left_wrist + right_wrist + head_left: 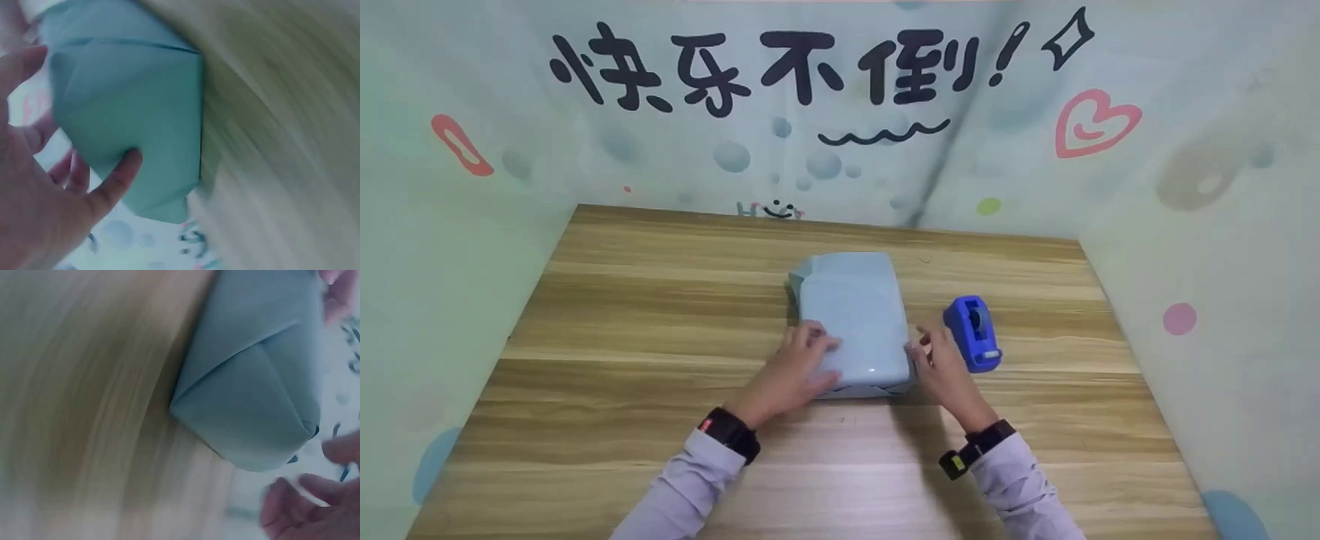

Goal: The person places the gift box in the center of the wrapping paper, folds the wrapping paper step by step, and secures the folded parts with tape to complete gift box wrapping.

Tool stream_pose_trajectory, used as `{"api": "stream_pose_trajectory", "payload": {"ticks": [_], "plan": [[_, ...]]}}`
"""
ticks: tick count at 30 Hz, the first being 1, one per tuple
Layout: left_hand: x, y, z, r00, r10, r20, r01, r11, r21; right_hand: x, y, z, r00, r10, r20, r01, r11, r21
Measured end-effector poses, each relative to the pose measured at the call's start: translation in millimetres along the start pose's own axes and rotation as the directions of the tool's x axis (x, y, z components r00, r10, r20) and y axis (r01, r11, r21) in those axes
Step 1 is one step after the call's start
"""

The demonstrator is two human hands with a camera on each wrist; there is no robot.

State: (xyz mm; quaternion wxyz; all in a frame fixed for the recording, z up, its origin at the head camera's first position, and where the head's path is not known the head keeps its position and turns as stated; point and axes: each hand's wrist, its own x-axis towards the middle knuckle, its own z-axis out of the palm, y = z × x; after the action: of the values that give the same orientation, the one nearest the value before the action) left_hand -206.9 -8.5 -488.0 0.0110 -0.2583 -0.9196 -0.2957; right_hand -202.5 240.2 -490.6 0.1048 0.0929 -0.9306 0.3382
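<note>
A box wrapped in light blue paper lies in the middle of the wooden table. My left hand rests flat on its near left top, fingers spread. In the left wrist view the thumb touches the folded end of the wrapped box. My right hand is at the box's near right corner, fingers relaxed against the side. The right wrist view shows the triangular end fold of the box, with my fingers just off it. Both wrist views are blurred.
A blue tape dispenser stands just right of the box, close to my right hand. Printed backdrop walls enclose the table at the back and on both sides. Bare tabletop lies to the left and in front.
</note>
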Motion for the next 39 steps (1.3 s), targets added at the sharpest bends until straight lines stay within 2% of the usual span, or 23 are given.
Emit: {"api": "stream_pose_trajectory", "payload": {"ticks": [1,2,3,5,6,7,9,10,12,15,17,20,24,25,26,27,28,31,33,36,37,39], "plan": [[-0.1,-2.1,-1.6,0.997,-0.076,-0.014,0.075,0.996,-0.054,-0.5,2.5,-0.1,0.992,0.098,0.075,-0.101,0.994,0.043],[-0.5,-4.5,-2.7,0.988,-0.155,-0.017,0.153,0.984,-0.094,-1.2,4.9,0.5,0.972,0.182,0.148,-0.196,0.977,0.084],[-0.9,-7.3,-3.1,0.972,-0.233,-0.006,0.231,0.966,-0.116,-2.3,6.8,1.3,0.946,0.248,0.21,-0.278,0.952,0.127],[-2.3,-12.3,-3.6,0.934,-0.353,0.05,0.356,0.921,-0.159,-4.3,10.3,3.8,0.906,0.313,0.286,-0.373,0.908,0.191],[-3.1,-15.0,-3.4,0.92,-0.382,0.09,0.393,0.9,-0.191,-5.2,10.9,4.6,0.891,0.335,0.305,-0.41,0.884,0.225],[-3.8,-17.5,-3.0,0.909,-0.394,0.134,0.416,0.881,-0.227,-6.1,11.7,5.5,0.887,0.34,0.313,-0.427,0.863,0.27],[-5.3,-21.9,-2.2,0.9,-0.384,0.207,0.432,0.847,-0.309,-7.4,12.5,6.5,0.887,0.333,0.321,-0.436,0.833,0.341],[-6.6,-23.6,-2.1,0.9,-0.373,0.226,0.433,0.83,-0.351,-8.5,12.6,6.4,0.891,0.32,0.322,-0.428,0.828,0.362],[-9.5,-26.8,-0.9,0.908,-0.344,0.238,0.416,0.805,-0.423,-11.8,13.0,5.3,0.894,0.292,0.34,-0.418,0.814,0.402],[-17.3,-29.5,-0.1,0.911,-0.306,0.276,0.409,0.749,-0.52,-20.7,13.5,1.7,0.892,0.238,0.384,-0.41,0.784,0.466],[-23.5,-30.9,1.5,0.912,-0.273,0.305,0.406,0.699,-0.589,-28.8,14.7,-1.0,0.888,0.209,0.41,-0.409,0.764,0.499],[-33.2,-32.2,3.2,0.91,-0.24,0.338,0.413,0.609,-0.677,-40.7,16.5,-3.0,0.896,0.16,0.414,-0.384,0.747,0.543],[-40.3,-32.3,3.4,0.92,-0.204,0.336,0.391,0.54,-0.745,-52.8,16.4,-4.1,0.919,0.131,0.372,-0.339,0.744,0.576],[-41.2,-32.3,3.1,0.924,-0.194,0.331,0.382,0.534,-0.754,-54.7,15.7,-4.4,0.924,0.129,0.36,-0.33,0.744,0.581],[-41.9,-32.4,2.6,0.926,-0.19,0.326,0.376,0.539,-0.754,-56.2,14.8,-4.6,0.928,0.132,0.348,-0.325,0.742,0.586],[-42.3,-32.4,2.2,0.931,-0.185,0.315,0.363,0.557,-0.747,-57.2,13.8,-4.4,0.932,0.13,0.339,-0.319,0.737,0.596],[-42.2,-32.8,2.1,0.938,-0.172,0.3,0.343,0.578,-0.741,-58.0,13.1,-3.8,0.937,0.125,0.327,-0.308,0.736,0.602],[-40.2,-35.3,4.0,0.965,-0.124,0.229,0.251,0.675,-0.694,-59.2,11.9,-0.7,0.945,0.128,0.3,-0.296,0.724,0.623],[-37.4,-37.1,5.9,0.98,-0.076,0.184,0.182,0.718,-0.672,-59.7,11.6,1.4,0.951,0.12,0.283,-0.278,0.728,0.626],[-33.3,-37.0,5.9,0.986,-0.044,0.163,0.141,0.744,-0.653,-59.3,9.8,1.9,0.958,0.12,0.262,-0.261,0.745,0.614],[-32.1,-35.8,4.6,0.985,-0.049,0.167,0.147,0.744,-0.652,-59.0,8.6,1.1,0.959,0.127,0.254,-0.26,0.752,0.606],[-29.6,-31.0,-0.1,0.98,-0.07,0.185,0.178,0.725,-0.665,-58.6,4.5,-2.0,0.96,0.151,0.236,-0.266,0.753,0.602]]}}
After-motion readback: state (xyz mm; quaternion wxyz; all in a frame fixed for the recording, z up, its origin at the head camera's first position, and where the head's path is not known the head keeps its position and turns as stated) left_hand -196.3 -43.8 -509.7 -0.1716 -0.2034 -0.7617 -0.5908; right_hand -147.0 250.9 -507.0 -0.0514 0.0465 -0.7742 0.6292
